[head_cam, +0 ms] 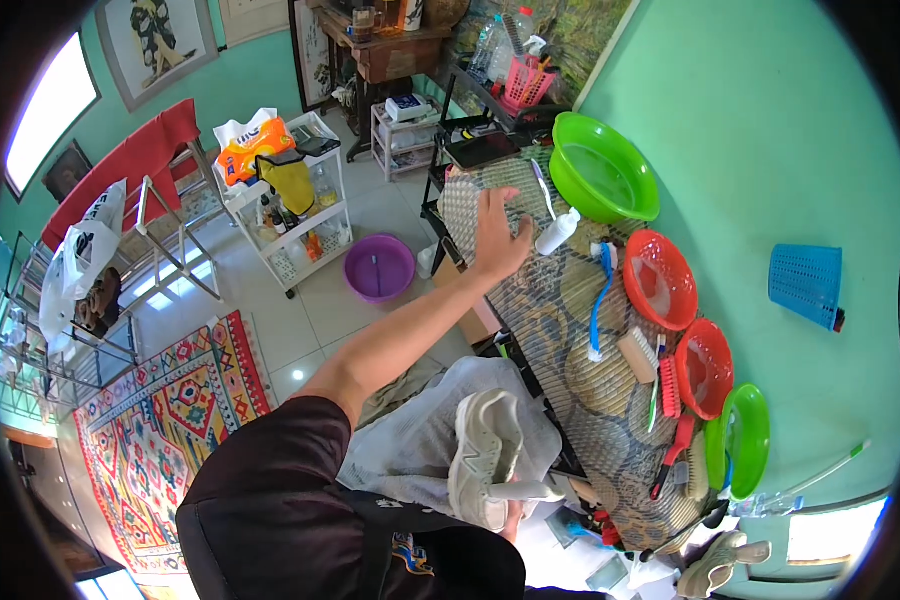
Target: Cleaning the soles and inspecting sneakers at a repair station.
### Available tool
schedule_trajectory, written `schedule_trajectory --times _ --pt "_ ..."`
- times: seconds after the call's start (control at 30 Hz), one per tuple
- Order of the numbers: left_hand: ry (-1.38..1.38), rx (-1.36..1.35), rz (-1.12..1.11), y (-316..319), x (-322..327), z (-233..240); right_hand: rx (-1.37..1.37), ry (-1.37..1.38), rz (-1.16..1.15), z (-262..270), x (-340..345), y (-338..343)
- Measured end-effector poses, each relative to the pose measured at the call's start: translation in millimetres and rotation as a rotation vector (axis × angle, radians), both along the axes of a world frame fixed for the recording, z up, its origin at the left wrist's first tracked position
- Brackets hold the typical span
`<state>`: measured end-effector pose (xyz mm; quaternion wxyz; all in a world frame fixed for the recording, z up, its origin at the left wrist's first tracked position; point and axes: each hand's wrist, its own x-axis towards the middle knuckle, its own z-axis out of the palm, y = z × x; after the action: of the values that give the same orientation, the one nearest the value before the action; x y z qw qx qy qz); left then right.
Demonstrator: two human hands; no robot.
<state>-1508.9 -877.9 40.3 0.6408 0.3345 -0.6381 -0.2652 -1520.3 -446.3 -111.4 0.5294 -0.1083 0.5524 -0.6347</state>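
Observation:
My left hand reaches over the patterned mat on the table, fingers apart and holding nothing. Just right of it lies a small white bottle, with a gap between them. A white and purple toothbrush is beyond the bottle. On my lap, over a grey towel, an off-white sneaker is held by my right hand, which is mostly hidden behind the shoe. The sneaker's tongue sticks out to the side.
Along the wall stand a green basin, red bowls and another green basin. A blue brush, wooden brush and red brush lie nearer. A second sneaker is lower right; a purple basin sits on the floor.

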Motion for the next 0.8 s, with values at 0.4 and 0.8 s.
schedule_trajectory --times 0.4,0.8 --pt "-1.172 0.357 0.048 -178 43 38 0.047 0.002 0.053 4 -13 -27" --pt "-0.532 0.009 0.453 -198 230 -26 0.069 -0.057 0.070 1 -15 -34"
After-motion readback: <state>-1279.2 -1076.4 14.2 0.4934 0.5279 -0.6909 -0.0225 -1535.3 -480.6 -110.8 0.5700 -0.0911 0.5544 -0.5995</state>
